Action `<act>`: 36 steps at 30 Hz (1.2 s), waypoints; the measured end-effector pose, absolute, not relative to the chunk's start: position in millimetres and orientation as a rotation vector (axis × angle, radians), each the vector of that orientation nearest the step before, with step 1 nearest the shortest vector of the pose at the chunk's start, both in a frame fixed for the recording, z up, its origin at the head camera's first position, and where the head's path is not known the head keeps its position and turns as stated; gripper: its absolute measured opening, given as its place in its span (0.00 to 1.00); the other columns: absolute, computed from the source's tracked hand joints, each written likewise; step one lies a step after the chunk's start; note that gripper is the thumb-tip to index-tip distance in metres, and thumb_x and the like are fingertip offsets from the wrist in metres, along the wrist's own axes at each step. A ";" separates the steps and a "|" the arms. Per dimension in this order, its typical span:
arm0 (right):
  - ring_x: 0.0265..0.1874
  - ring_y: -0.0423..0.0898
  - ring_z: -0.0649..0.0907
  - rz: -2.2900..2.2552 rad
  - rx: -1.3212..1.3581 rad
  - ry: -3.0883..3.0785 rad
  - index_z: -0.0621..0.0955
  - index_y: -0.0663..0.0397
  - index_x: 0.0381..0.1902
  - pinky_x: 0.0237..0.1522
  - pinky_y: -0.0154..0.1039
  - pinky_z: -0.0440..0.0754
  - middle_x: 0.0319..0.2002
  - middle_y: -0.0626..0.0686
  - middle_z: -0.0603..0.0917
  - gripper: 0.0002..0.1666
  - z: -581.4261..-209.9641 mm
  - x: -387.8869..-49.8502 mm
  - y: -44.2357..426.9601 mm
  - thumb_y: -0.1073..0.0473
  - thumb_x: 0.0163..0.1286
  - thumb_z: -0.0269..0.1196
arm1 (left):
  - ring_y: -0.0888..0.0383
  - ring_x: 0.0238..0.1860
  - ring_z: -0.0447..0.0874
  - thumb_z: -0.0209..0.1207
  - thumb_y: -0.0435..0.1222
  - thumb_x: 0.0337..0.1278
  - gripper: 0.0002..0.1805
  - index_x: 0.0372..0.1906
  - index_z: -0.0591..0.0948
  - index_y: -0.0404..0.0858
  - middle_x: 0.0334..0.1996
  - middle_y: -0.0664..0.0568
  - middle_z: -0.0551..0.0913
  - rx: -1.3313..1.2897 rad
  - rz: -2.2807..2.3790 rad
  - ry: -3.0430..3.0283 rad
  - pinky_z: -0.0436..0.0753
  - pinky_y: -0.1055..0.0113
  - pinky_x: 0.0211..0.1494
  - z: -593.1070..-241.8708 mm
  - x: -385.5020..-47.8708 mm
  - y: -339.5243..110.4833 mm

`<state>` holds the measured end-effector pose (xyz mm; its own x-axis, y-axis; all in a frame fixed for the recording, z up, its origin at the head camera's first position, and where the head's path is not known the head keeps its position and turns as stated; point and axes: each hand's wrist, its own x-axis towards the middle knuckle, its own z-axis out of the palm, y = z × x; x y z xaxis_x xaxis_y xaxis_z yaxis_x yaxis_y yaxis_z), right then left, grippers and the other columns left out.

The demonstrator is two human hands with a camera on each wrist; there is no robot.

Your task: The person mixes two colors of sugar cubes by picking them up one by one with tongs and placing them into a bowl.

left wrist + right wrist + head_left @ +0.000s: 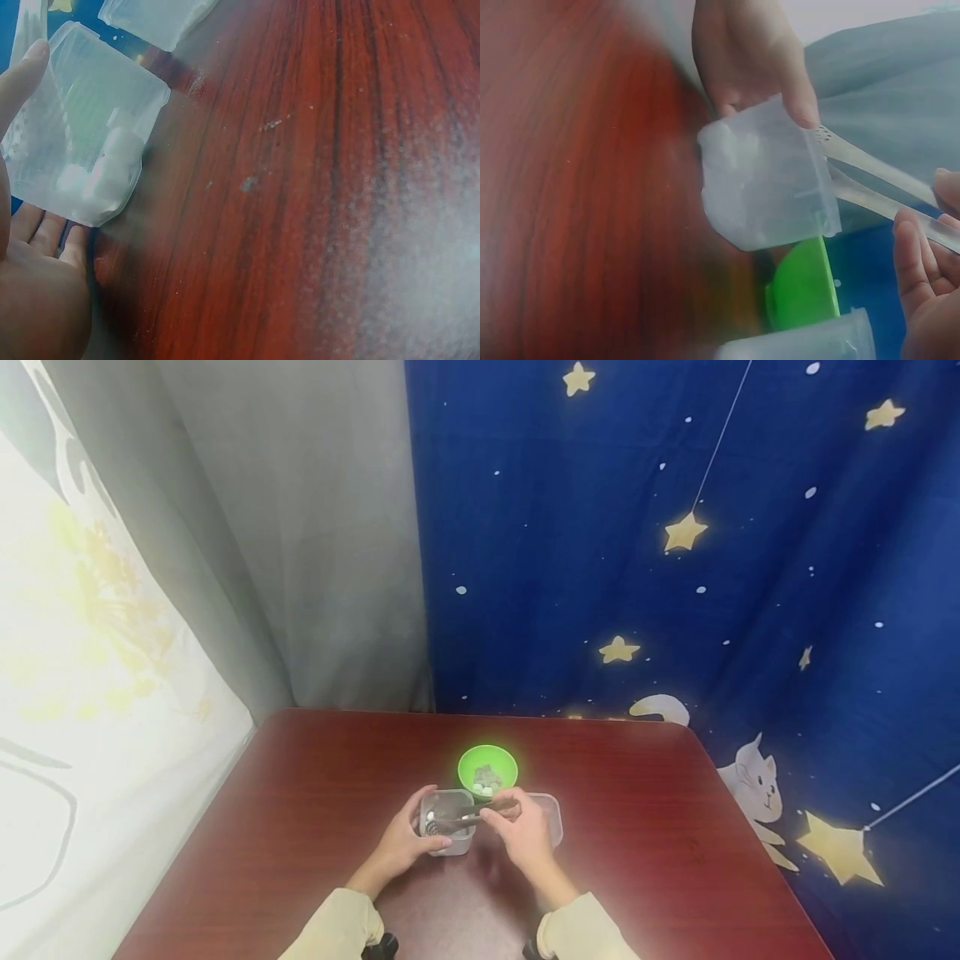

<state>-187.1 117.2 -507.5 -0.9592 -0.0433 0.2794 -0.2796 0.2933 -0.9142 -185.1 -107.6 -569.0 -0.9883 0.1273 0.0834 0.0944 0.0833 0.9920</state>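
The left hand (401, 843) grips a clear container (459, 844) of white pieces (112, 172) over the table (637, 893); the right hand (528, 835) pinches tongs (467, 819) reaching into it. A green bowl (469, 763) stands just beyond, another container (553, 818) to the right.

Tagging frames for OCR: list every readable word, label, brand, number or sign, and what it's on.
None: no readable text in any view.
Held container, second container, green bowl, tongs: no lettering visible; any faint moulded mark is too blurred to read.
Blue curtain: printed stars and a cat, pictures only.
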 end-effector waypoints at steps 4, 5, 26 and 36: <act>0.28 0.43 0.85 1.677 0.275 -2.405 0.82 0.55 0.38 0.29 0.35 0.82 0.31 0.49 0.86 0.18 -512.3 -187.0 114.9 0.55 0.53 0.75 | 0.34 0.55 0.75 0.74 0.24 0.37 0.53 0.72 0.59 0.34 0.61 0.31 0.70 0.237 2.098 2.278 0.83 0.65 0.46 -567.7 -185.9 -108.2; 0.29 0.43 0.86 1.667 0.272 -2.414 0.82 0.56 0.39 0.29 0.35 0.82 0.31 0.49 0.86 0.19 -513.0 -187.3 114.6 0.54 0.53 0.75 | 0.33 0.55 0.75 0.74 0.23 0.37 0.53 0.72 0.58 0.33 0.61 0.30 0.70 0.240 2.100 2.274 0.83 0.64 0.45 -567.5 -186.0 -108.2; 0.27 0.41 0.83 1.793 0.331 -2.608 0.85 0.61 0.38 0.25 0.36 0.80 0.31 0.53 0.86 0.16 -502.4 -201.4 119.1 0.59 0.52 0.74 | 0.39 0.54 0.77 0.75 0.26 0.37 0.51 0.72 0.62 0.39 0.60 0.34 0.72 0.230 2.105 2.280 0.82 0.65 0.46 -568.0 -184.2 -107.5; 0.21 0.50 0.85 1.878 0.271 -2.532 0.84 0.66 0.37 0.22 0.39 0.83 0.20 0.52 0.84 0.12 -501.8 -199.0 116.1 0.65 0.56 0.72 | 0.38 0.54 0.77 0.75 0.25 0.37 0.52 0.72 0.61 0.36 0.61 0.33 0.72 0.270 2.130 2.268 0.83 0.64 0.45 -568.2 -184.3 -107.7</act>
<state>-199.0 116.1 -501.8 -0.9851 -0.1504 0.0838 -0.1238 0.2806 -0.9518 -184.3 -107.7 -568.2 -0.9849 0.1379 0.1043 0.1127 0.0546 0.9921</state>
